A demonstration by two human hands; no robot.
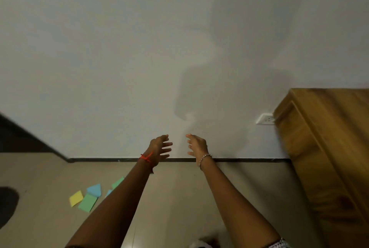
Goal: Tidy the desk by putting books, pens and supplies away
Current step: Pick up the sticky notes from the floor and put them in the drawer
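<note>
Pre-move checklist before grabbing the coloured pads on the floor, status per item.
1. Left hand free: ok, fingers spread, holds nothing.
2. Right hand free: ok, fingers spread, empty.
3. Coloured pads in view: ok, on the floor, lower left.
4. Hands near the pads: not ok, both raised toward the wall.
5. Wooden cabinet usable for storage: cannot tell.

A plain pale wall (99, 48) fills the upper frame. A black skirting strip (111, 160) edges the beige floor (179, 197); a brown wooden cabinet (329, 148) stands at right.
</note>
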